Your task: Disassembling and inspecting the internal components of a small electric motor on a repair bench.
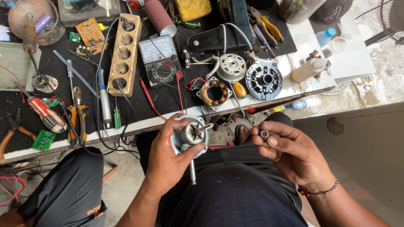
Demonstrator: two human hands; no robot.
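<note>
My left hand [168,157] is wrapped tight around a round, dull-metal motor rotor [191,134] with a steel shaft sticking out both ends, held over my lap just below the workbench edge [139,126]. My right hand [290,153], partly curled, pinches one small grey metal ring bearing [264,134] between thumb and fingertips, just right of the rotor. Above the rotor on the bench lie one copper-wound stator [214,93], one ribbed grey housing cover [264,79], one analogue multimeter [160,59] and a beige four-socket power strip [123,54].
</note>
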